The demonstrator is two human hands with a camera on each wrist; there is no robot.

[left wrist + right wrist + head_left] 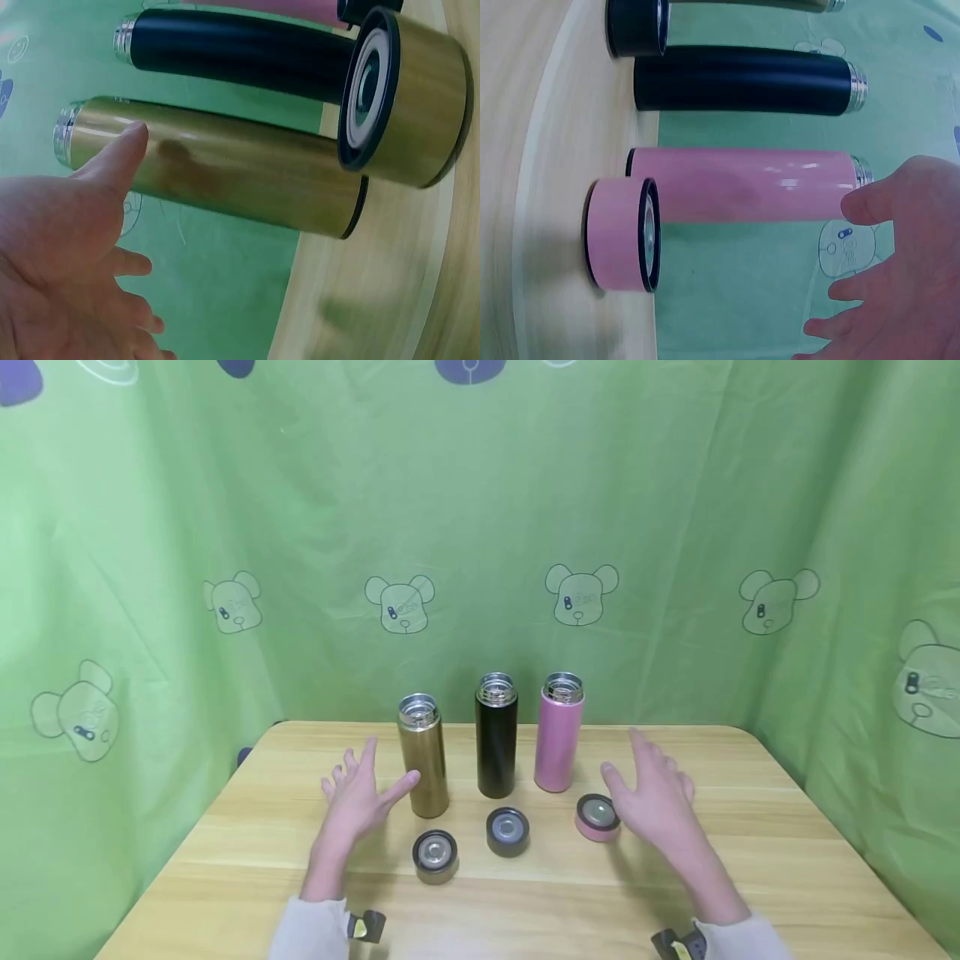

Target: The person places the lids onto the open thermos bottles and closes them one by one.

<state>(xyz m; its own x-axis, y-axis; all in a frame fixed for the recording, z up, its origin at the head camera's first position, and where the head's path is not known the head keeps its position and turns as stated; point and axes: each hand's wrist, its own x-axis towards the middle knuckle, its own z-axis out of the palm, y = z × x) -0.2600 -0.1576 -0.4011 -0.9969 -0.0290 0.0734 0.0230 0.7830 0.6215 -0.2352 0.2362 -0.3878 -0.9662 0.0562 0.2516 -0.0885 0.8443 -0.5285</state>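
Observation:
Three lidless thermos bottles stand upright on the table: a gold bottle (424, 768), a black bottle (497, 743) and a pink bottle (558, 743). In front of them lie their lids, inner side up: a gold lid (435, 857), a black lid (507, 832) and a pink lid (597, 817). My left hand (356, 802), fingers spread, hovers left of the gold bottle; its thumb overlaps that bottle in the left wrist view, and contact cannot be told. Holding nothing, my right hand (660, 793) is raised at the right of the pink bottle and pink lid.
The wooden table (525, 914) has rounded back corners. Behind it and along both sides hangs a green curtain (480, 510) printed with bear heads. Each wrist wears a dark strap with a small device at the sleeve.

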